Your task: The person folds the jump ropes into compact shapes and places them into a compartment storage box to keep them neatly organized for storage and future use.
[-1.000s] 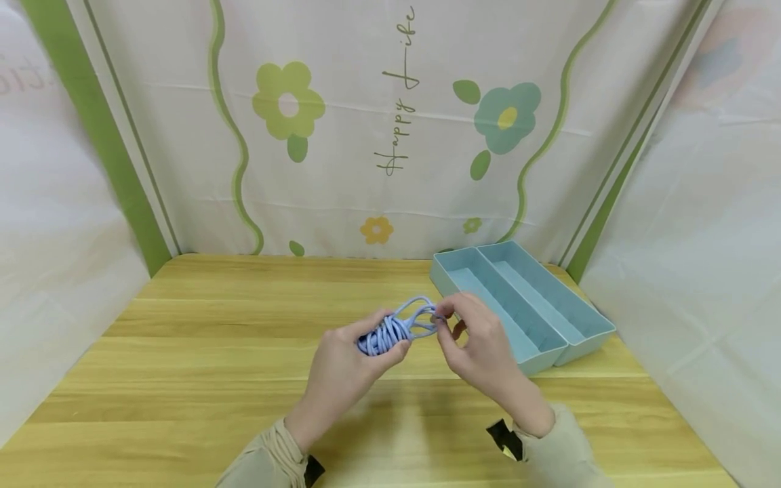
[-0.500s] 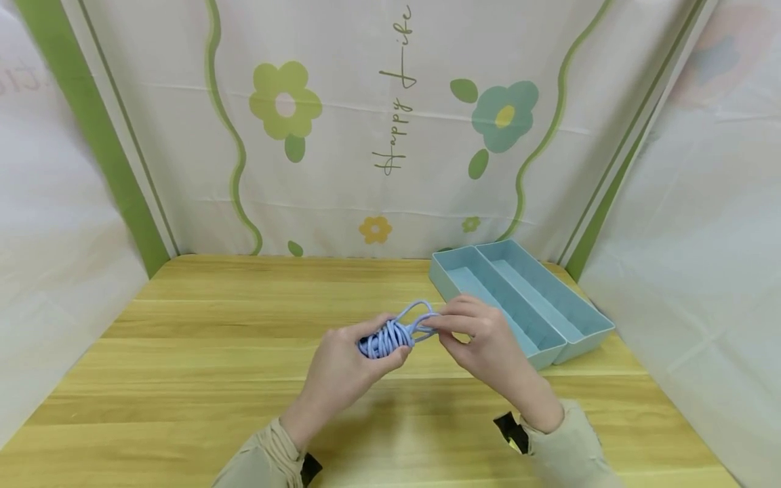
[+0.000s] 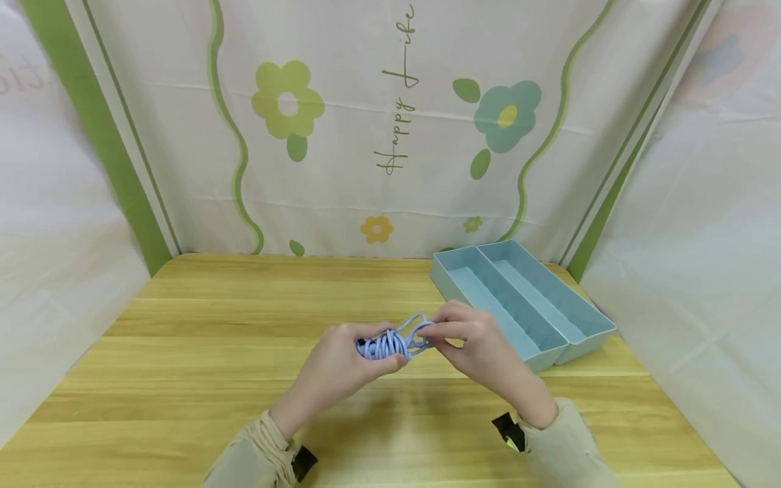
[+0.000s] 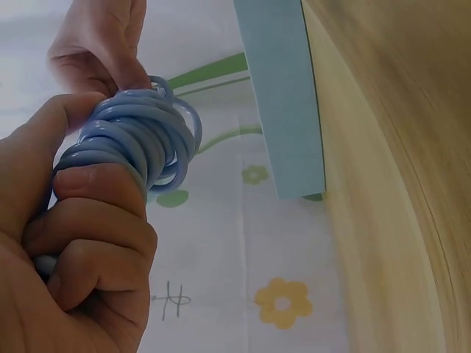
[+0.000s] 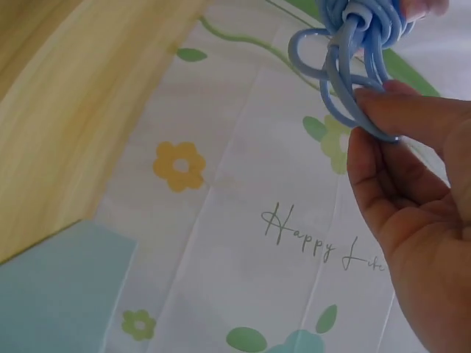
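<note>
A blue cord (image 3: 386, 346), wound many times into a tight bundle, is held above the table. My left hand (image 3: 342, 362) grips the wound body, its fingers curled round it in the left wrist view. Several loose loops (image 5: 338, 73) stick out of the bundle's right end. There my right hand (image 3: 482, 346) pinches the loops between thumb and fingertips, as the right wrist view shows. The underside of the bundle is hidden by the left hand in the head view.
Two long light-blue trays (image 3: 558, 352) lie side by side at the right rear of the wooden table (image 3: 183, 379), just beyond my right hand. A white curtain (image 3: 342, 169) printed with flowers rises behind the table, with similar cloth at both sides.
The bundle has sunk slightly and turned more level in my left hand. My right fingers have shifted their pinch along the loops, a little to the left and down.
</note>
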